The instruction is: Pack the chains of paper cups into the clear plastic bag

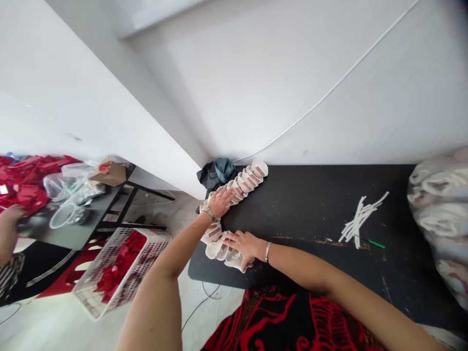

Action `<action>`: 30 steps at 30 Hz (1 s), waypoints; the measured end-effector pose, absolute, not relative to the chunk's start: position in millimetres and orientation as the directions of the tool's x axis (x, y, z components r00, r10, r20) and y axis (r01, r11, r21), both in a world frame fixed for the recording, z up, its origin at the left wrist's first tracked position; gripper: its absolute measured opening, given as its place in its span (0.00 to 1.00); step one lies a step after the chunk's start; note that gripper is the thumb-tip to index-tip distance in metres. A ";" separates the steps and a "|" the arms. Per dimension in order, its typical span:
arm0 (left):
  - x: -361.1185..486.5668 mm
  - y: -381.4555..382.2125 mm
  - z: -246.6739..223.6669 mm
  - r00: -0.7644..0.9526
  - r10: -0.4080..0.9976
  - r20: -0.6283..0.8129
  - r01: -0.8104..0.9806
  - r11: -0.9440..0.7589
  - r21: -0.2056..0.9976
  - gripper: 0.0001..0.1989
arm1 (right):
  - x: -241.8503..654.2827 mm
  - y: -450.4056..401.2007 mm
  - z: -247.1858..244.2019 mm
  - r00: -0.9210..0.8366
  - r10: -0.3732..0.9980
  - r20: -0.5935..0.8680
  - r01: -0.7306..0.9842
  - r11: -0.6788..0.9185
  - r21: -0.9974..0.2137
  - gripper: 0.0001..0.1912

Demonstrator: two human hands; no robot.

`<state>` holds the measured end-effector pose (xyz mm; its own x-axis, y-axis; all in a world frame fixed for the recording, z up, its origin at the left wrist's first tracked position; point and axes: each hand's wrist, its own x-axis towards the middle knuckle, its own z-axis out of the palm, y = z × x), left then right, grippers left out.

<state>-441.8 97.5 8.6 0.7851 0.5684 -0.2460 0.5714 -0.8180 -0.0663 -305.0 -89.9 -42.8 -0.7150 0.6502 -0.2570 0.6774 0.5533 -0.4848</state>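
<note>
A curved row of nested white cup-shaped pieces point(244, 181) with brownish-pink patches lies along the left end of the black table; their exact kind I cannot make out. Over the middle of this row, my left hand point(220, 201) rests with fingers stretched out, a metal watch on its wrist. My right hand point(242, 246) is at the near end of the row, fingers over the pieces and thumb around their near side, closed on them. The undersides of both hands are hidden.
White strips point(360, 219) and a green stick-like thing point(376, 243) lie on the black table point(300, 204). Dark cloth point(217, 173) is bunched by the wall corner. A filled clear bag point(444, 204) stands right. Left are a red-filled basket point(87, 287) and another person's hand point(10, 217).
</note>
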 end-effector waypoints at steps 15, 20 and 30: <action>-382.7 114.9 8.3 0.845 0.489 -0.217 0.480 -0.872 -0.098 0.35 | -305.3 -92.2 -47.7 -0.714 0.663 -0.226 0.667 0.546 -0.507 0.69; -363.4 121.9 6.3 0.844 0.474 -0.252 0.465 -0.880 -0.097 0.35 | -303.0 -92.7 -42.8 -0.716 0.667 -0.204 0.653 0.537 -0.534 0.70; -320.5 141.4 9.8 0.864 0.422 -0.274 0.406 -0.906 -0.116 0.46 | -300.7 -93.2 -39.4 -0.715 0.676 -0.177 0.630 0.514 -0.581 0.65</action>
